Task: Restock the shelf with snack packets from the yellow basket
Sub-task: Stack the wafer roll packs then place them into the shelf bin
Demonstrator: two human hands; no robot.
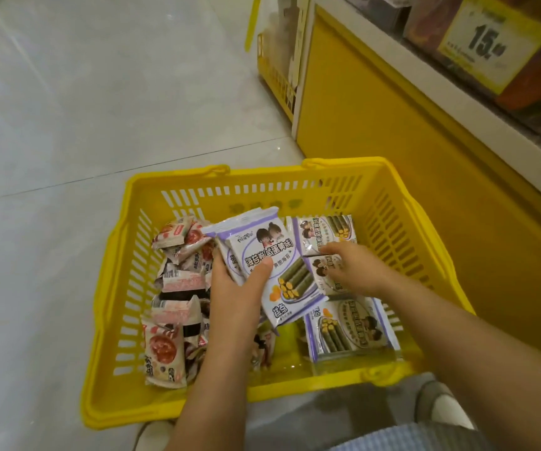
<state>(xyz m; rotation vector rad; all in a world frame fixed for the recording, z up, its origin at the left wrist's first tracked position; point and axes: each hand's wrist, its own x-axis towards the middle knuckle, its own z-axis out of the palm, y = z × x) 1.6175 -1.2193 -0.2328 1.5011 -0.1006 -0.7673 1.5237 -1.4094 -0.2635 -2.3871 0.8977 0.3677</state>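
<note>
Purple-white snack packets [262, 245] in fingers [218, 268] of left hand [236, 288], over yellow basket [178, 180]

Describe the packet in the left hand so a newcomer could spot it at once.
Look in the yellow basket on the floor, beside the shelf's yellow base. Near its middle the left hand grips a purple-and-white seaweed-roll packet. It alone is raised, facing the camera; matching packets lie flat to its right, pink-and-white ones are heaped to its left.
</note>
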